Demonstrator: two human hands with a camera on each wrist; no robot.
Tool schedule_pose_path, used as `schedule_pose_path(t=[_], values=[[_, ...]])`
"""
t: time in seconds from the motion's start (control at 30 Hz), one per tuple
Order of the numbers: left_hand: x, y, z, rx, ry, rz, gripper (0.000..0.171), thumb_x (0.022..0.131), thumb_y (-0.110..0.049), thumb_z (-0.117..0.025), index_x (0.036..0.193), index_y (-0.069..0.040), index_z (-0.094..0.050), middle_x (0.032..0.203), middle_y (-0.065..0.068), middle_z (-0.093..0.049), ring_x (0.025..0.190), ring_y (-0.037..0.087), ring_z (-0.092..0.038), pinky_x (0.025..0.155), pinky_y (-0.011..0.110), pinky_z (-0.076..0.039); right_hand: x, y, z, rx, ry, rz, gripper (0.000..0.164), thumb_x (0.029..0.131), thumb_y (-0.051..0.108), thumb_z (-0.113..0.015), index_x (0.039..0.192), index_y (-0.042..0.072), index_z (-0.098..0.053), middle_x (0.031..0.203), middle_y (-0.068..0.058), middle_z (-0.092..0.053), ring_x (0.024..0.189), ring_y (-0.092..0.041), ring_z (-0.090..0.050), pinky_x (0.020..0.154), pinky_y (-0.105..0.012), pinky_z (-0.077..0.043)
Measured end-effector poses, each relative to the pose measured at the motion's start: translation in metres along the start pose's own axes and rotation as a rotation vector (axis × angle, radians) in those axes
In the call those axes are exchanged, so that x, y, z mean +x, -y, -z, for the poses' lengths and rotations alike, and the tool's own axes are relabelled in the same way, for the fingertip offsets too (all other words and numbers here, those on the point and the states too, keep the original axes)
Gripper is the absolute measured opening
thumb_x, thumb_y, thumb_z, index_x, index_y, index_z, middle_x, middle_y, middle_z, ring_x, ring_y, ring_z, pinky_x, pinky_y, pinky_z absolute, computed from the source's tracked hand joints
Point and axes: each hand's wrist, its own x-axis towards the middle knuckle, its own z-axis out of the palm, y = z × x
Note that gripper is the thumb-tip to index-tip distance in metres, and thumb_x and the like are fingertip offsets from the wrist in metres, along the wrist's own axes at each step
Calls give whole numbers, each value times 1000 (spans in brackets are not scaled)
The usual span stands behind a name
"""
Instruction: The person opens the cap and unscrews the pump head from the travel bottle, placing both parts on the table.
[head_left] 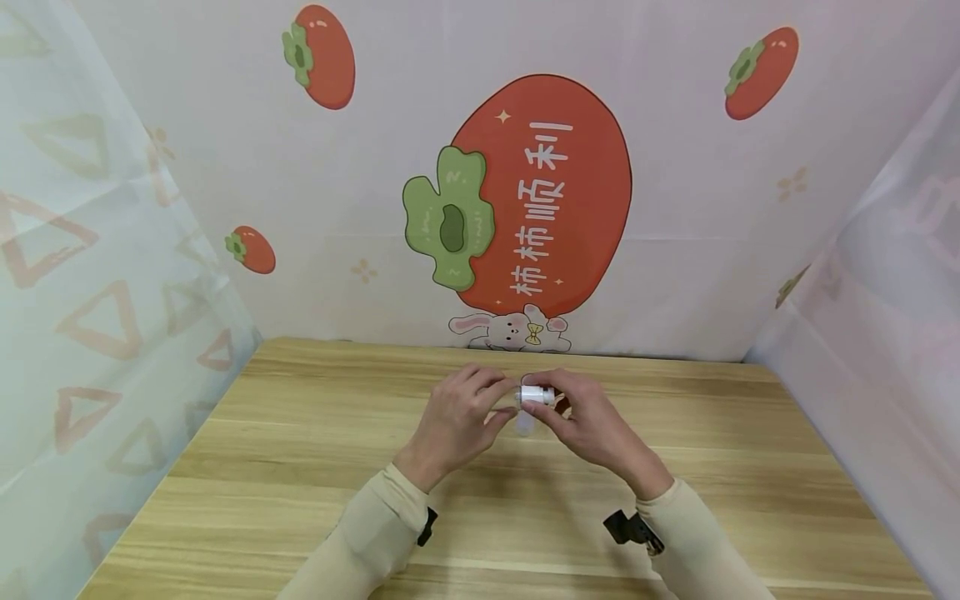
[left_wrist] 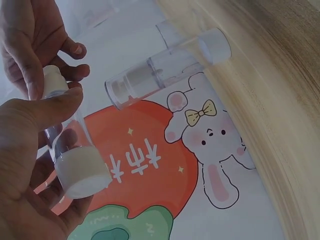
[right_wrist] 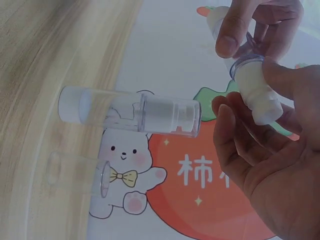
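My left hand point(head_left: 465, 412) holds a clear pump bottle by its transparent body. The bottle's white base point(left_wrist: 82, 172) shows below the thumb in the left wrist view. At the other end, my right hand point(head_left: 581, 417) pinches the white pump top point(right_wrist: 257, 90) between thumb and fingers. The bottle lies sideways between both hands, above the table. In the right wrist view, a second clear pump bottle point(right_wrist: 117, 112) with a white base and a clear cover over its pump stands on the table. Beside it stands a loose transparent cap point(right_wrist: 77, 172).
The wooden table point(head_left: 315, 467) ends at a white cloth backdrop point(head_left: 675, 250) printed with persimmons and a rabbit. Cloth walls flank the table at left and right. A small black device point(head_left: 633, 532) sits at the right sleeve.
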Motion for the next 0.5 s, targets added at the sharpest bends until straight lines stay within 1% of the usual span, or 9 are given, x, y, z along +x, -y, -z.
schedule_pose_path(t=[0.2,0.4,0.5], values=[[0,-2,0,-43,-16,14,39,77,-21,-91,112,-12,-77,104,0,-73,98,19,-67,76,34,-59,-1,-1,-2,-13,-44,70,26,90,12,-78,115,9,-70,97,5,-66,79,-9,-62,65,-26,-57],[0,-3,2,-76,19,52,39,79,-24,-89,115,-13,-77,107,0,-75,98,19,-68,69,34,-59,-1,-2,-3,-38,-72,125,31,85,5,-81,114,7,-70,99,2,-67,81,-9,-62,67,-26,-58],[-1,-3,3,-82,34,66,39,81,-25,-88,116,-13,-76,108,0,-75,99,18,-68,68,34,-59,-1,-1,-3,-38,-83,140,33,84,2,-82,114,7,-70,102,1,-68,83,-10,-63,67,-26,-58]])
